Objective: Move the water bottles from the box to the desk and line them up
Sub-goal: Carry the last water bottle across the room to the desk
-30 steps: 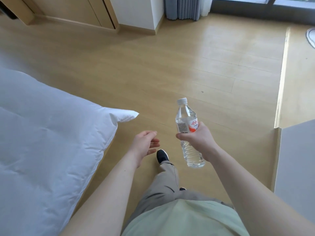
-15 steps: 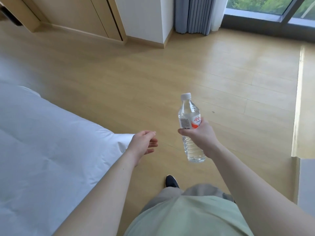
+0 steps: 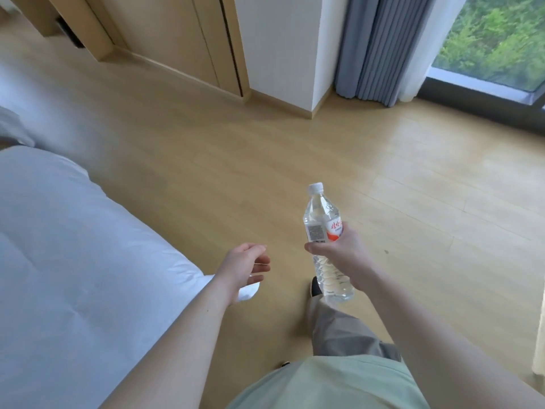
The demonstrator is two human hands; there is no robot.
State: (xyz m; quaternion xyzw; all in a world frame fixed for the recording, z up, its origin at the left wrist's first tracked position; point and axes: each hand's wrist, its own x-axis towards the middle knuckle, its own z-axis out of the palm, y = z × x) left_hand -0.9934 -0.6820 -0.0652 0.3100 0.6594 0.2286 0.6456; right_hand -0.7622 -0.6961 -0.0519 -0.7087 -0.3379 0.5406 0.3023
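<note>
Head-cam view looking down at a person walking across a wood floor [image 3: 295, 149]. Nearest, bottom centre: pale green shirt [image 3: 324, 385], grey trouser leg [image 3: 333, 329] stepping fwd, dark shoe tip just showing behind the bottle's base.

Both bare forearms reach fwd. Left hand [image 3: 244, 268], centre-left, holds nothing; fingers loosely curled, palm turned inward. Right hand [image 3: 339, 252], just right of it, is wrapped round the middle of a clear water bottle [image 3: 323, 228], fingers at the lower edge of its red-and-white label. Bottle is in mid-air over the floor, roughly upright, tilted a little, white cap on, looks full.

Left side: white duvet on a bed [image 3: 73, 261], its corner just below the left hand. Far left: wood cabinet doors [image 3: 165, 39]. Far centre: white wall corner. Far right: grey curtain [image 3: 377, 45] and window [image 3: 495, 39] w/ greenery outside.

No box or desk in view, so the bottle appears to be mid-carry.

Risks, as a guess: one-handed grip on a full, smooth bottle could slip while walking; bed corner sits close to the walking path, so a knock or trip is possible. Setting it down off-line w/ other bottles would need re-adjusting.
</note>
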